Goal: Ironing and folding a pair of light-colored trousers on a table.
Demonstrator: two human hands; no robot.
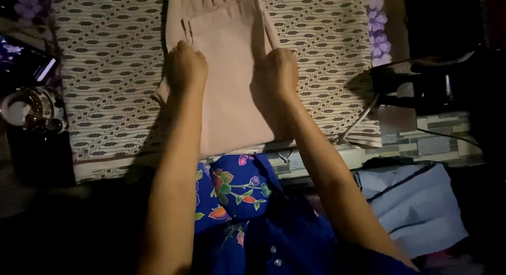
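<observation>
Both hands press flat, fingers curled at the tips: left hand [185, 69] and right hand [276, 75] pin a folded beige cloth [229, 96], apparently to hold its crease. It lies on a patterned mat [105, 69]; an iron [421, 80] sits well right.

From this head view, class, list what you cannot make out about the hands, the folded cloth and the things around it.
1. Fingertips of the left hand and right hand: curled away from the camera.
2. Top of the beige folded cloth: cut off by the upper edge.
3. Dark object at right: lost in shadow.
4. Round metal item at left: too dim.
</observation>
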